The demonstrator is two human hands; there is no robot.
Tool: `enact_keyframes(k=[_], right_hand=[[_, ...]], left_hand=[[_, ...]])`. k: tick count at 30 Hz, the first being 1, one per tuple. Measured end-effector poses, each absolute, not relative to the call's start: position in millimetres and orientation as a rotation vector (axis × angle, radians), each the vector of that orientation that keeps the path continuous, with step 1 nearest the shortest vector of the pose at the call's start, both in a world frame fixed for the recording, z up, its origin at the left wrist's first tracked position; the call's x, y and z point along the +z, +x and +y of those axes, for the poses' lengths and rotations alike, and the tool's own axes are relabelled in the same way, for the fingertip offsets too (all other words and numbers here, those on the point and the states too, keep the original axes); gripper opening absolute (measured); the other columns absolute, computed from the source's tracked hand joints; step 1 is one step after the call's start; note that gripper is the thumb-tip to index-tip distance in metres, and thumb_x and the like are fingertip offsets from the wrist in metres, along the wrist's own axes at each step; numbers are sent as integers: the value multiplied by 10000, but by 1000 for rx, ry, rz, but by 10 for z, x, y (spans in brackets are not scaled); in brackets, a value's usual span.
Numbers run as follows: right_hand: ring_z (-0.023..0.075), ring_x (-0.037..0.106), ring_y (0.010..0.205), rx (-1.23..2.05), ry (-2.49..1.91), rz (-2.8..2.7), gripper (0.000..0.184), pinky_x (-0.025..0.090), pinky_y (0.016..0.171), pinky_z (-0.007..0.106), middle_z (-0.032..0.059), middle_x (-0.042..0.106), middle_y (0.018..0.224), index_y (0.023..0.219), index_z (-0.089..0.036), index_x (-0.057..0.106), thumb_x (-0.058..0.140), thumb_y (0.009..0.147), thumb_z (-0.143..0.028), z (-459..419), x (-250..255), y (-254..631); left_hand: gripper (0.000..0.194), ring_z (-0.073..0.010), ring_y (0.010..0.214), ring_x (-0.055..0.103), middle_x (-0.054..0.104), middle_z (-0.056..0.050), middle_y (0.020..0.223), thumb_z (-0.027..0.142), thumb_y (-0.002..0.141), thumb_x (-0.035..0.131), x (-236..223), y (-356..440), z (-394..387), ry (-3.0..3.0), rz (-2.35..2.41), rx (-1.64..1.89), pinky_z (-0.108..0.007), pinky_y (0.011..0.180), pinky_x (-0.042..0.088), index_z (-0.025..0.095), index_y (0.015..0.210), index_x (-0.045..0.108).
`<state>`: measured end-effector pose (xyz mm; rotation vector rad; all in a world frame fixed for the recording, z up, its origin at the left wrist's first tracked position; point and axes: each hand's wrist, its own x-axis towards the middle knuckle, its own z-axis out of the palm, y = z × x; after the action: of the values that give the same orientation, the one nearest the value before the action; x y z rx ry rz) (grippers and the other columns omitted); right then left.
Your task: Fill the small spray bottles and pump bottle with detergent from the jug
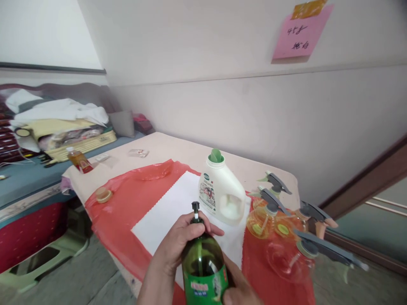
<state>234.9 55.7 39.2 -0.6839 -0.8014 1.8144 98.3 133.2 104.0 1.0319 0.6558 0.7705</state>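
Note:
A green pump bottle [205,258] with a green label and a black pump top stands between my two hands at the bottom middle. My left hand [184,237] wraps round its neck, just under the pump. Lower down, my right hand [241,284] grips the bottle's side near the label. Behind it a white jug [222,190], with a green spout in its uncapped mouth, rests on a white cloth [159,224]. The cloth lies over a red plastic sheet [127,203].
Several clear spray bottles [263,220] with grey trigger heads crowd the table's right end. A jar lid [103,195] and an amber bottle [79,160] are at the left. A bed piled with bedding [63,110] stands beyond, a red-covered stool [34,237] below. A pink note [302,34] hangs on the wall.

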Motion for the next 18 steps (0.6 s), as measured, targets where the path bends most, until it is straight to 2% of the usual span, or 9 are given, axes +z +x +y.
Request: enact_keyframes(k=[2,5,7,9,12,18], right_hand=[[358,538,1106,1479,-941,-1009,886,418,945,508,103,584,1223,1320,-242,469,769,503,-408,605,196,2364],[351,430,1241,765,-1419,-1322,814,317,1058,547,97,499,1325,1351,-292,446,692,579,-215,653,-63,2388],[344,415,1262,559,-1527,-1420,857,345,1053,545,97,467,1345,1385,-305,398,648,580,-150,650,-152,2361],[334,446,1239,544,-1542,-1426,920,414,1008,521,92,460,1340,1410,-316,340,630,559,-118,631,-194,2302],[328,458,1234,583,-1559,-1441,934,430,1001,507,77,462,1345,1410,-329,316,622,554,-112,607,-248,2214],[308,479,1231,647,-1487,-1526,891,424,1023,466,85,485,1334,1393,-275,308,594,567,-104,642,-353,2096]], left_hand=[[232,-247,923,639,728,-113,938,405,745,664,945,1018,1402,1068,858,919,-326,803,452,179,762,616],[254,-245,1009,634,721,-95,925,425,770,641,769,1030,1550,826,1157,1324,-363,885,458,187,846,600],[272,-230,998,648,712,-86,933,440,782,616,705,964,1639,602,1218,1561,-384,896,473,191,886,577],[264,-206,964,658,695,-63,922,449,792,589,708,840,1693,507,1260,1780,-377,894,485,193,851,561],[249,-179,906,662,665,-19,860,449,792,576,792,632,1714,433,1297,2051,-346,855,502,204,817,542],[244,-159,859,660,639,-1,826,453,786,581,884,518,1717,289,1233,2097,-295,770,508,218,817,524]])
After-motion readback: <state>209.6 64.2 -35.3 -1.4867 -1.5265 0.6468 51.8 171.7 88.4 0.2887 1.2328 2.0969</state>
